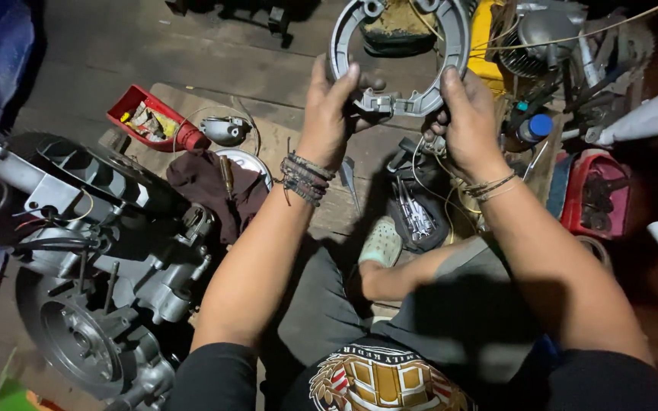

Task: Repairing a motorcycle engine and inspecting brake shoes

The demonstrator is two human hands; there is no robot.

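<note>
I hold a grey metal brake-shoe ring [451,57] up in front of me with both hands. My left hand [333,106] grips its lower left arc, thumb over the rim. My right hand [466,114] grips the lower right side, near the pivot block at the bottom of the ring. Both wrists wear bracelets. The ring's top edge is cut off by the frame.
A scooter engine with its wheel hub [85,289] lies at left. A red tray of small parts [146,118], a dark rag [207,186], a pouch of wrenches [416,213], a blue-capped bottle [536,127] and a red container [595,194] lie on the wooden floor.
</note>
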